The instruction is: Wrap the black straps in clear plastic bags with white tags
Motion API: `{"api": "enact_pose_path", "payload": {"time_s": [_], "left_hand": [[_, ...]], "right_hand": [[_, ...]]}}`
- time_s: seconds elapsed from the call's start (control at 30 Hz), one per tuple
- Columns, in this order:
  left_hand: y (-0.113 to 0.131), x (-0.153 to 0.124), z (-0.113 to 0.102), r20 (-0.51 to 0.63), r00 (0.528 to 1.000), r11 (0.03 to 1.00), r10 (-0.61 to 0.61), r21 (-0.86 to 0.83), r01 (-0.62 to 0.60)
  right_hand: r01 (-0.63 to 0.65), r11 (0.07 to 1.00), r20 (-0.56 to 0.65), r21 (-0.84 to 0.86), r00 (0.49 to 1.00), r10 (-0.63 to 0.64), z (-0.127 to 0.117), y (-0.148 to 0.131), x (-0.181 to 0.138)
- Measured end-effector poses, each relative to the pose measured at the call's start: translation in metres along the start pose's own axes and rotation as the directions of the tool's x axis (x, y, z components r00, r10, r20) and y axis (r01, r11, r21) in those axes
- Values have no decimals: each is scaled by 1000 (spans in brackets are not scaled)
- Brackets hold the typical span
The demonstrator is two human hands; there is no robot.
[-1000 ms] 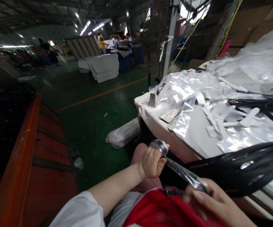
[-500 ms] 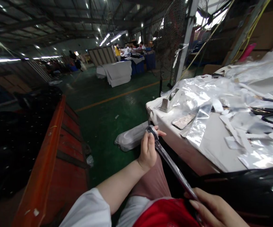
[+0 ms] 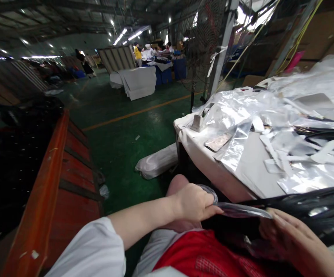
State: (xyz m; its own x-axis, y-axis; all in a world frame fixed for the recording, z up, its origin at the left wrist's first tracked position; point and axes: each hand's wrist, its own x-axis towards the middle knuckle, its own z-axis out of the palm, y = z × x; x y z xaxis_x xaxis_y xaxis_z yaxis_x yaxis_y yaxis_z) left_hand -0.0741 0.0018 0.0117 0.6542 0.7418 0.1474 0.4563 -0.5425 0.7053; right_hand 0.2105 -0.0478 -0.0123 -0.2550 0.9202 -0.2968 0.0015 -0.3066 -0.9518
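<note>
My left hand is closed around one end of a long strap in clear plastic, which looks like a belt. A loop of the shiny sleeve shows just past its knuckles. The strap runs across my lap to my right hand, whose fingers close on it at the right. More of the glossy plastic hangs below, blurred and dark. Beside my right arm lies a heap of black, plastic-covered straps.
A white-topped table on the right carries clear plastic bags, a phone, a small metal block and white strips. An orange-red bin side stands left. A wrapped white roll lies on the green floor.
My left hand has come down and right, turning knuckles up. My right hand has moved up and right. The strap between them went from steeply slanted to nearly level, and the view shifted slightly.
</note>
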Motion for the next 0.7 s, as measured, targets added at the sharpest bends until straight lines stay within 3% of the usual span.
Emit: {"api": "enact_pose_path", "payload": {"time_s": [0.07,0.1,0.2,0.27,0.33,0.43,0.5,0.57,0.63,0.7], "left_hand": [[5,-1,-5,185,980,962,-69,-248,114],[7,-2,-8,305,948,891,-87,-402,211],[8,0,-16,553,832,483,-47,-716,504],[7,3,-19,568,823,228,-16,-800,556],[6,7,-23,539,842,39,-17,-841,539],[7,14,-34,464,883,-161,-67,-879,450],[10,19,-44,371,921,-236,-117,-911,338],[16,25,-53,259,949,-264,-182,-942,207],[22,34,-54,102,953,-205,-285,-978,44],[26,42,-46,-162,898,31,-409,-986,-164]], "right_hand": [[20,990,9,-141,1000,-19,-2,2,8],[46,973,26,-227,999,-41,-1,3,11],[146,908,198,-393,978,-72,10,3,15],[188,898,327,-399,944,-52,18,1,15],[210,908,375,-363,925,-64,25,3,14],[219,918,280,-332,952,-126,31,20,18],[212,905,105,-370,977,-185,36,36,25],[223,874,-13,-432,967,-253,47,49,33],[267,844,95,-466,963,-252,63,50,36],[293,854,331,-429,931,-153,79,40,30]]}}
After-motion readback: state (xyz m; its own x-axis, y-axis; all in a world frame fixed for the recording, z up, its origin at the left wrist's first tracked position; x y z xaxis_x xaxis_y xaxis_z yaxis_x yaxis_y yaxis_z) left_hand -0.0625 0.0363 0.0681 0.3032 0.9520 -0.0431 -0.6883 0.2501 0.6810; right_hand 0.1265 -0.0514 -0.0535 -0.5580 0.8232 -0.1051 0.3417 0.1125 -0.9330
